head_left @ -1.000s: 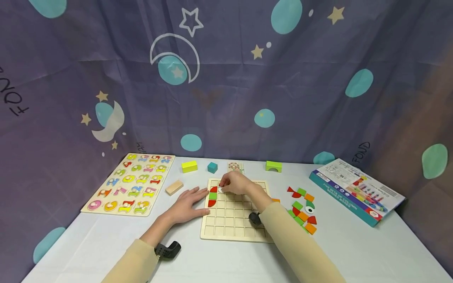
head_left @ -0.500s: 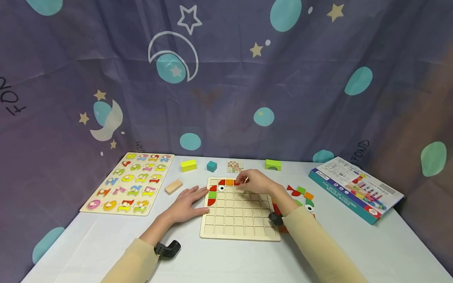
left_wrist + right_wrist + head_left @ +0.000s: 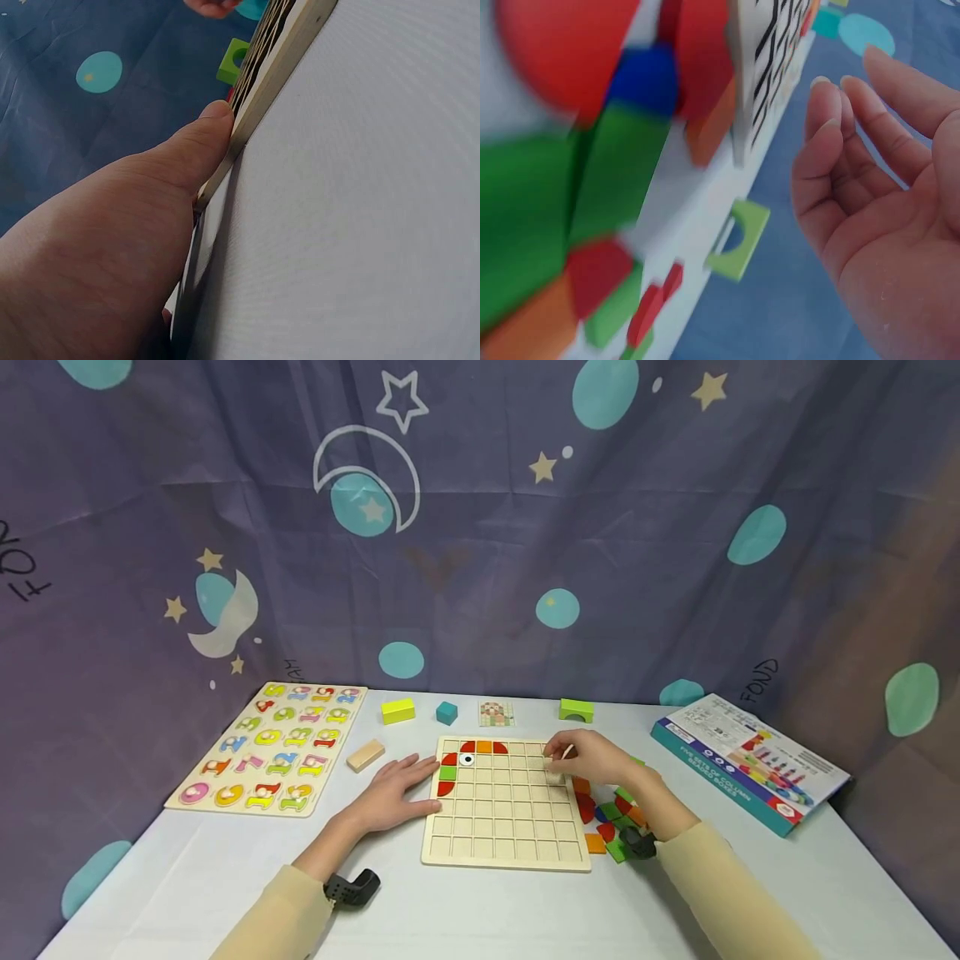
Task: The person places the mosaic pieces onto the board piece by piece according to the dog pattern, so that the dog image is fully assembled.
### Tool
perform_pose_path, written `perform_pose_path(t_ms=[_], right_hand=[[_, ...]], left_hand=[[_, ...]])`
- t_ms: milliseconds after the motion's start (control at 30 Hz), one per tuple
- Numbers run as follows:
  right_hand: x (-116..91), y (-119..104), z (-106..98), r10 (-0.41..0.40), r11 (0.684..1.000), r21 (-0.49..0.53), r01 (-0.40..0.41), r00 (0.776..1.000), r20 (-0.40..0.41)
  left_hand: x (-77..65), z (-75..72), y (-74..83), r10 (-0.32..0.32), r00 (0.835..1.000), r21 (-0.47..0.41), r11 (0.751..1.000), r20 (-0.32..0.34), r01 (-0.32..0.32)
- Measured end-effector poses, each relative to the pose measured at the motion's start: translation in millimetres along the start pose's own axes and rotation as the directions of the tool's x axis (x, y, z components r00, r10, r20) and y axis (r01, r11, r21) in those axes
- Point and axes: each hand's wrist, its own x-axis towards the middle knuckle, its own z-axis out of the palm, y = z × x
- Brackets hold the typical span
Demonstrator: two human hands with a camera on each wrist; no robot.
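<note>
A wooden grid board (image 3: 502, 822) lies on the table. In its upper left cells sit a white eye tile (image 3: 467, 759), a green square (image 3: 447, 773), an orange square (image 3: 483, 747) and several red rounded tiles. My left hand (image 3: 393, 792) rests flat by the board's left edge; its thumb (image 3: 210, 135) touches that edge in the left wrist view. Above the board's upper right corner is my right hand (image 3: 592, 758), fingers loosely bent; in the right wrist view this hand (image 3: 892, 180) holds nothing. Loose coloured tiles (image 3: 615, 822) lie beside the board's right edge, partly behind the right forearm.
A number puzzle board (image 3: 273, 752) lies at left, a boxed toy set (image 3: 750, 760) at right. Along the back are a yellow block (image 3: 398, 711), a teal cube (image 3: 447, 713), a pattern card (image 3: 497, 713) and a green arch (image 3: 576, 710). A plain wooden block (image 3: 365, 756) lies nearer.
My right hand has moved right from the board's upper left cells to its upper right corner, leaving the eye tile and the red and orange top-row tiles uncovered. My left hand stays put.
</note>
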Motion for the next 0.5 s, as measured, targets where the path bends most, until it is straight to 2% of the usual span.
perform_pose_path(t_ms=[267, 500], right_hand=[[-29, 16, -20, 0.078, 0.997, 0.003, -0.078, 0.996, -0.031], [-54, 31, -36, 0.059, 0.998, 0.000, -0.059, 0.998, -0.030]], left_hand=[[0.4, -1.0, -0.9, -0.008, 1.000, 0.002, 1.000, 0.002, 0.008], [0.7, 0.2, -2.8, -0.014, 1.000, -0.003, 1.000, 0.013, 0.014]])
